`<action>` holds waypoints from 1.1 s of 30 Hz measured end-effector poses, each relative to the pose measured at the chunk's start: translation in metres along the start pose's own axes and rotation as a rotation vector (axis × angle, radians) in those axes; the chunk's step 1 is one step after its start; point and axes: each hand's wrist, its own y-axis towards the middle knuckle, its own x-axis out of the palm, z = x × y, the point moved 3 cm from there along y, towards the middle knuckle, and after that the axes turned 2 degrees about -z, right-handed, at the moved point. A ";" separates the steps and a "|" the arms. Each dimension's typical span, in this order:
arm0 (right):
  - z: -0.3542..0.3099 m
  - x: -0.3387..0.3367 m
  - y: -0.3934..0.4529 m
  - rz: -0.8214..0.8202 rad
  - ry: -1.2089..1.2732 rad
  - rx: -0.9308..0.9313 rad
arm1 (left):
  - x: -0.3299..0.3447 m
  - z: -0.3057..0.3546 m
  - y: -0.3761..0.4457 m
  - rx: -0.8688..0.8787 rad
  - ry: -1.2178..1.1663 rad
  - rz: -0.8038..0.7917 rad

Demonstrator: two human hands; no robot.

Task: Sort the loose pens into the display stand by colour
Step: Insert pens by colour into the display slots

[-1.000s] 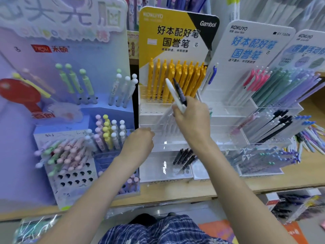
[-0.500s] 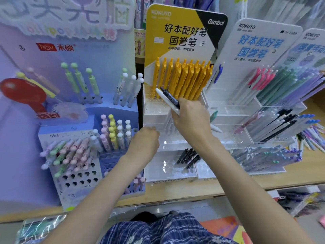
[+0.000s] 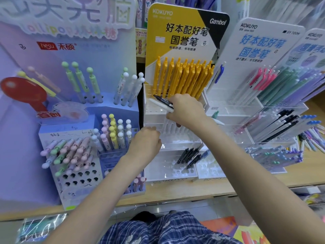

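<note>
Two pens in hand — white (image 3: 159, 105) and black (image 3: 162, 99)

The right hand (image 3: 187, 110) curls its fingers round both, tips pointing left over the clear stand (image 3: 175, 143) beneath the yellow pens (image 3: 182, 76), likely seeking matching slots — the left hand (image 3: 146, 140), fingers curled, steadies the tier; whether it holds anything I cannot tell.

Both bare forearms reach up and forward from the bottom of the view. The right hand (image 3: 186, 110) is raised higher and further forward, back of the hand up, fingers curled in a grip. The left hand (image 3: 146, 140) sits lower and just left of it, knuckles up, fingers loosely curled under, apart from the right.
</note>
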 end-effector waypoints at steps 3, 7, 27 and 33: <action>0.001 -0.001 -0.001 -0.005 0.006 0.003 | 0.000 -0.002 0.002 -0.035 -0.064 -0.018; 0.009 -0.001 -0.019 0.065 0.241 -0.037 | -0.016 0.002 0.006 -0.122 -0.195 0.050; 0.080 0.013 -0.090 0.054 1.487 0.268 | -0.029 0.004 0.017 -0.099 -0.418 0.222; 0.070 0.011 -0.094 -0.105 1.282 0.121 | -0.077 0.032 0.004 -0.042 -1.072 0.304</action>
